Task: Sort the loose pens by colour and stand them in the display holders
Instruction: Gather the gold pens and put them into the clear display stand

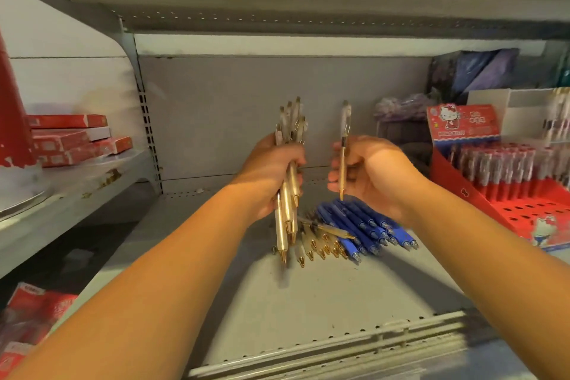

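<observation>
Left hand fists a bundle of gold pens above the shelf; right hand pinches a single gold pen, loose gold pens and blue pens piled below. Crowded bundle might slip when one more joins.

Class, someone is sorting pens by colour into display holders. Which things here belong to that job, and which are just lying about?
Job: bundle of pens in the left hand; single gold pen in the right hand; loose gold pens; blue pens; red display holder.
Lying about: red boxes; purple bags; red packets.
</observation>
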{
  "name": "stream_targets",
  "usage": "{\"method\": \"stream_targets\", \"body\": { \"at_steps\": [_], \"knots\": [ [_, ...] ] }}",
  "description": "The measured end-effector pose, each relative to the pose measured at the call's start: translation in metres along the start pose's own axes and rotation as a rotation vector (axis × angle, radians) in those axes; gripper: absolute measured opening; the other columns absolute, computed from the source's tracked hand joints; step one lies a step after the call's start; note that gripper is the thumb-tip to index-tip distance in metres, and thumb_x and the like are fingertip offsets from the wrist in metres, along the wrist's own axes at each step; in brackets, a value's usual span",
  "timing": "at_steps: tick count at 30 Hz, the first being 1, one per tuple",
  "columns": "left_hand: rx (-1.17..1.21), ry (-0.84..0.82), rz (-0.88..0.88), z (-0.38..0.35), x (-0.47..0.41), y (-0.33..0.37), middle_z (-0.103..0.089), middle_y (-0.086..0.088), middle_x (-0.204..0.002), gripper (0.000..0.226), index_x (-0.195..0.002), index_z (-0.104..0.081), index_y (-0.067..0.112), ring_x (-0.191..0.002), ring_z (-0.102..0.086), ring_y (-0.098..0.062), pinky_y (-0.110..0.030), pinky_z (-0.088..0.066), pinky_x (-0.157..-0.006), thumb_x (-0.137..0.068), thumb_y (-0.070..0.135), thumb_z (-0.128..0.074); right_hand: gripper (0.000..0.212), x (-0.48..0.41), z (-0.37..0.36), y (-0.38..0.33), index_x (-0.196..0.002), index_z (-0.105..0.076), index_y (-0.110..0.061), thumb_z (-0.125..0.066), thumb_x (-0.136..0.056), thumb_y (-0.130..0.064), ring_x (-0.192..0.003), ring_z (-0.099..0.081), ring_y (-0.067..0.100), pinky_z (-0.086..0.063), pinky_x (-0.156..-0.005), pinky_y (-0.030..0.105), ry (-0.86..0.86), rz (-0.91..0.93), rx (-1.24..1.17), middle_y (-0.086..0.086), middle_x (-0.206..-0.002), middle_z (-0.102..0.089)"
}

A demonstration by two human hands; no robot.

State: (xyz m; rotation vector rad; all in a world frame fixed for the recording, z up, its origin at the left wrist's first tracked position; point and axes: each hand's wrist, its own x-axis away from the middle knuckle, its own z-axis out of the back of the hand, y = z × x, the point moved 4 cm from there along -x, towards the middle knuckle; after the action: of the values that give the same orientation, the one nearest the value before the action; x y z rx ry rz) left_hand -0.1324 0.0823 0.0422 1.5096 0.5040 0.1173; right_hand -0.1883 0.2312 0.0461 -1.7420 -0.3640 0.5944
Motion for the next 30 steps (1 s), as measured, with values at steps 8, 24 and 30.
{"method": "stream_targets", "body": {
  "at_steps": [8,24,30],
  "knots": [
    [0.215,-0.263,-0.104,-0.117,0.040,0.033,-0.035,-0.009,-0.069,0.033,-0.089,-0.043,0.008,-0.040,-0.036,-0.017,-0.020,-0.031,-0.040,-0.058,0.005,-0.055,0.014,0.065,0.088,-0.030,-0.091,-0.056,-0.011,-0.045,-0.093,-0.019,-0.042,-0.028,0.009,-0.020,-0.036,0.020,0.025,0.103,-0.294,0.001,-0.065,-0.046],
    [0.364,-0.379,-0.244,-0.421,0.096,0.028,-0.037,-0.010,-0.065,0.027,-0.084,-0.044,0.009,-0.043,-0.033,-0.019,-0.023,-0.032,-0.042,-0.059,0.001,-0.052,0.018,0.199,0.366,-0.083,-0.102,-0.067,-0.008,-0.053,-0.095,-0.014,-0.050,-0.050,0.011,-0.039,-0.039,0.020,0.139,0.229,-0.286,0.000,-0.068,-0.054],
    [0.362,-0.415,-0.291,-0.490,0.083,0.021,-0.042,-0.008,-0.065,0.030,-0.089,-0.047,0.010,-0.042,-0.034,-0.019,-0.025,-0.029,-0.043,-0.061,-0.001,-0.050,0.021,0.196,0.437,-0.087,-0.102,-0.072,-0.005,-0.052,-0.098,-0.009,-0.062,-0.060,0.016,-0.055,-0.058,0.031,0.118,0.238,-0.259,0.004,-0.070,-0.057]
  ]
}}
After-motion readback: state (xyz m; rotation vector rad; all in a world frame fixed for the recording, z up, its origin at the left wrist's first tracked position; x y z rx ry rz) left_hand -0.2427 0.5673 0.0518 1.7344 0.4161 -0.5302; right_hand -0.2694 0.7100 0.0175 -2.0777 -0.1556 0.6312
